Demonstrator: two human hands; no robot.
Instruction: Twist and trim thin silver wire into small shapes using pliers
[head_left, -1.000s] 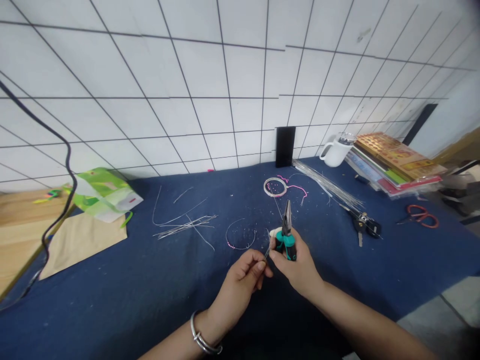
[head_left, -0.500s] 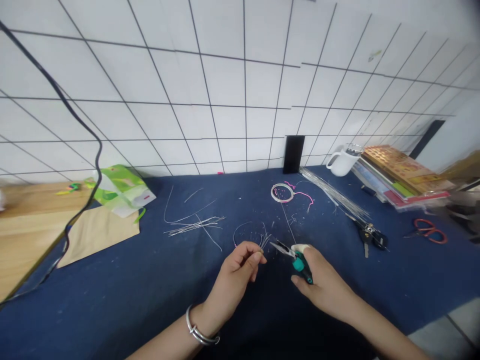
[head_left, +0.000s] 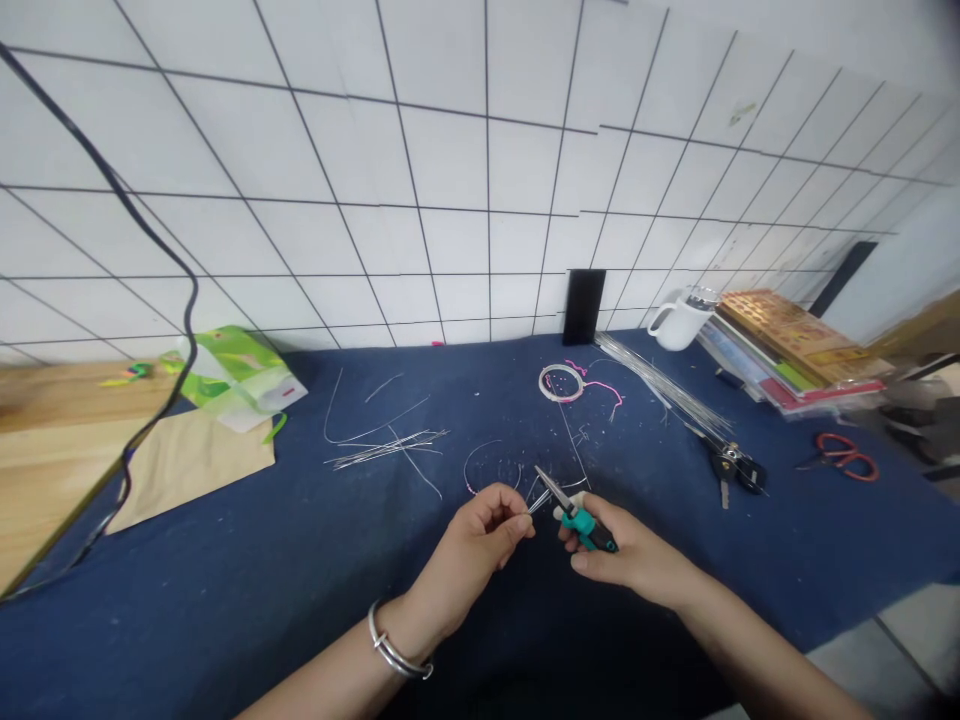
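My left hand (head_left: 484,530) pinches a small bunch of thin silvery wires (head_left: 538,500) between thumb and fingers; their free ends point right. Wrapped in my right hand (head_left: 626,550) is a pair of needle-nose pliers (head_left: 581,520) with teal and black handles. The pliers' jaws lie close beside the wire ends; whether they touch them I cannot tell. One finger of the right hand has a whitish covering. Just beyond the hands, a curved wire with small pink beads (head_left: 470,485) and tiny wire scraps lie on the dark blue cloth (head_left: 300,590).
Loose wires (head_left: 390,450) lie left of centre. A white ring with pink thread (head_left: 561,383) is farther back. On the right are a long wire bundle (head_left: 667,385), keys (head_left: 726,470), red-handled scissors (head_left: 844,455), a white mug (head_left: 679,325) and stacked books (head_left: 799,345). A black cable (head_left: 161,240) hangs at left.
The pliers have moved left, their tips now upward beside the wire bunch. The left hand keeps its pinch, and the wire ends now point lower to the right. The view has shifted slightly.
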